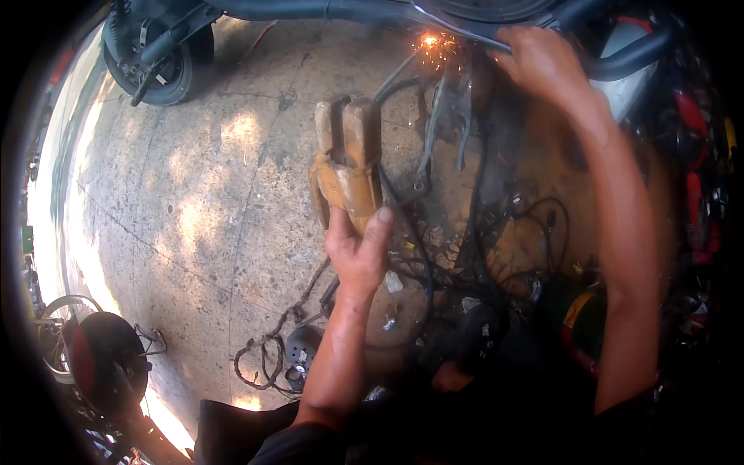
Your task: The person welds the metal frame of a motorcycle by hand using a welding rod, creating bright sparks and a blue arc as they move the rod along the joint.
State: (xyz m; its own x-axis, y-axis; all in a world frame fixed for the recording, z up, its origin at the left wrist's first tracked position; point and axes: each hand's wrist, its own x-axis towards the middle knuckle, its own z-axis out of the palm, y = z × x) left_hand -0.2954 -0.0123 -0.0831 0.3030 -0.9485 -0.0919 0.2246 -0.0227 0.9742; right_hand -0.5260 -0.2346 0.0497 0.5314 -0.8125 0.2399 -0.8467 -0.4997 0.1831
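Note:
My left hand (358,252) grips a worn yellow-brown welding electrode holder (346,159) in the middle of the view. A thin electrode rod (397,74) runs from its jaws up and to the right, ending in a bright spark (430,40) against a dark metal frame (325,9). My right hand (542,62) rests at the upper right, its fingers closed on a thin metal rod (457,32) lying along that frame, close beside the spark.
A small wheel with a black tyre (159,58) stands at the upper left. Tangled dark cables (480,225) and a loose rope (267,353) lie on the concrete floor (194,209). A red and black object (101,360) sits at lower left. Red and black parts crowd the right edge.

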